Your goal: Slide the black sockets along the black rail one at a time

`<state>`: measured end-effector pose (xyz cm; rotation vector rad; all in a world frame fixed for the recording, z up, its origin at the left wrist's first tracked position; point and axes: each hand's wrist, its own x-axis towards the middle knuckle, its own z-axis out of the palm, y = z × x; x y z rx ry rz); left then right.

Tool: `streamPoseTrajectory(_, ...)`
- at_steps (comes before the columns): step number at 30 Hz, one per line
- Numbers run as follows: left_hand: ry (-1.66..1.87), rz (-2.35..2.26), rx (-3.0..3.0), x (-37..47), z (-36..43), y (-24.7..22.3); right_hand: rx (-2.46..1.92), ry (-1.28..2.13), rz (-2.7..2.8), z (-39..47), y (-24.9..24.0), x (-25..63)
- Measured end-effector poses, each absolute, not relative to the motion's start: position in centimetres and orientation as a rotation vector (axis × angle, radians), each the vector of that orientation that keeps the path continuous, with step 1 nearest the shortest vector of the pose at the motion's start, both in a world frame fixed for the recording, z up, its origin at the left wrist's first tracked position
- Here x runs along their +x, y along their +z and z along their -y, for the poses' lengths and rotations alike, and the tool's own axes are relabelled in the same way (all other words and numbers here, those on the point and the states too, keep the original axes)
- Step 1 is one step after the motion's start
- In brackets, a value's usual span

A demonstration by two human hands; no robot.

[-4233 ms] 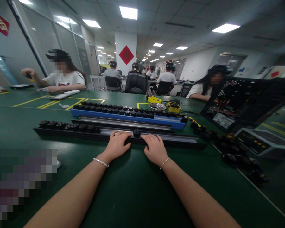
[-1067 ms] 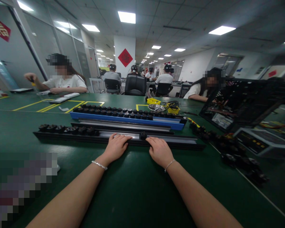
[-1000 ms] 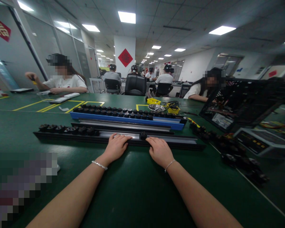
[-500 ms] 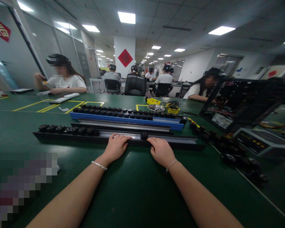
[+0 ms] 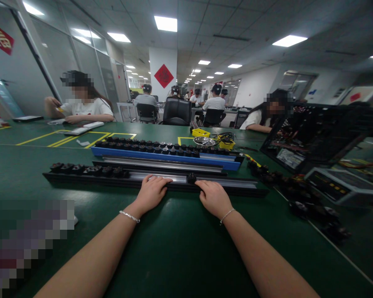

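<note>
A long black channel rail [image 5: 217, 191] with a silvery strip inside lies across the green table in front of me. My left hand [image 5: 151, 191] grips the rail near its middle, fingers over the near wall and thumb along the front. On the rail's left part stands a row of small black components [image 5: 88, 169]. A single small black component [image 5: 191, 178] sits in the channel right of the middle. My right hand [image 5: 215, 198] has its fingertips at that component's right side, with the thumb low by the rail's front wall; the exact finger contact is partly hidden.
Behind lie another black rail [image 5: 161, 164] and a blue rail [image 5: 164, 155] with rows of components. Loose black components [image 5: 301, 207], a grey metal box [image 5: 345, 186] and an open black case [image 5: 323, 132] stand right. Yellow trays [image 5: 200, 132] and a metal dish [image 5: 204, 141] lie farther back. Co-workers sit beyond.
My right hand and the single black component have shifted slightly right along the channel. My left hand and the rail have stayed in place.
</note>
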<state>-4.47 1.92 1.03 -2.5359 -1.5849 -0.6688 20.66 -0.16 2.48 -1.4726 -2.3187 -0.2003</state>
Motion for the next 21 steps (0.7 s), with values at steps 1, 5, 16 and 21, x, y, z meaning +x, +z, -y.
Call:
streamPoseTrajectory(1,-0.667,1.583,-2.535,-4.47,-1.93,1.0,-1.472,-0.199,2.321,0.13,2.47,20.73)
streamPoseTrajectory(5,-0.676,1.58,-2.538,-4.47,-1.96,0.94,-1.487,-0.207,2.316,0.09,2.49,21.03)
streamPoseTrajectory(16,-0.69,1.579,-2.553,-4.49,-1.83,1.06,-1.544,-0.222,2.33,0.09,2.79,21.18)
streamPoseTrajectory(21,-0.685,1.583,-2.548,-4.51,-1.91,1.01,-1.559,-0.237,2.324,0.02,2.77,21.27)
